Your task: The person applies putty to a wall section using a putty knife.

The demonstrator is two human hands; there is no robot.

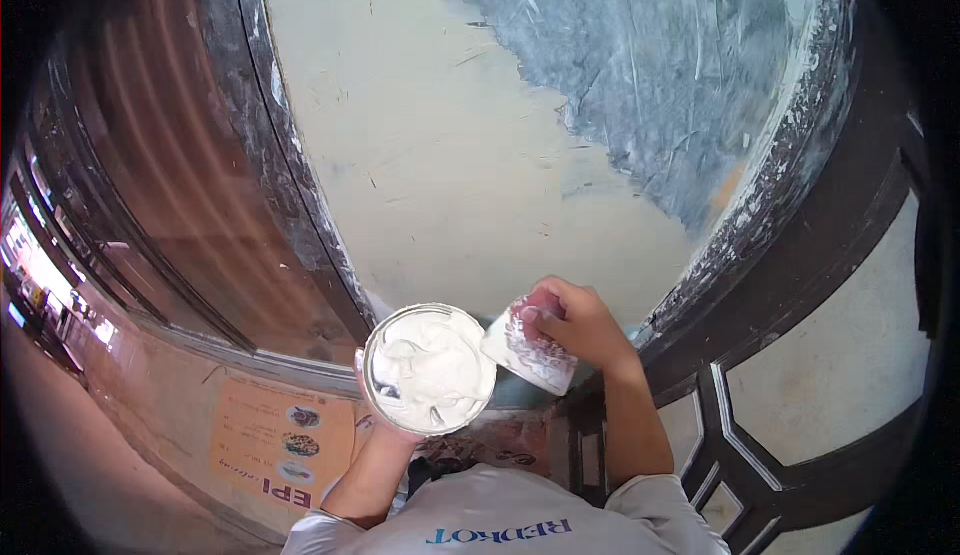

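Note:
My left hand [392, 437] holds a round open can [492, 395] from beneath and along its left side; most of its fingers are hidden under it. Thick white putty [437, 363] fills the can, its surface scooped and ridged. In my right hand [588, 323] is a wide putty scraper [540, 363], reddish near the grip and smeared with white along its blade. One corner of the blade is at the can's right rim; whether they touch I cannot tell. Ahead stands a panel, cream-coated [420, 155] at left and below, bluish grey [660, 85] at upper right.
Dark, white-smeared frame strips [290, 155] border the panel on both sides. A brown glazed panel [190, 155] stands at left, a dark door with pale panes [830, 395] at right. An orange printed sheet [270, 435] lies on the floor at lower left.

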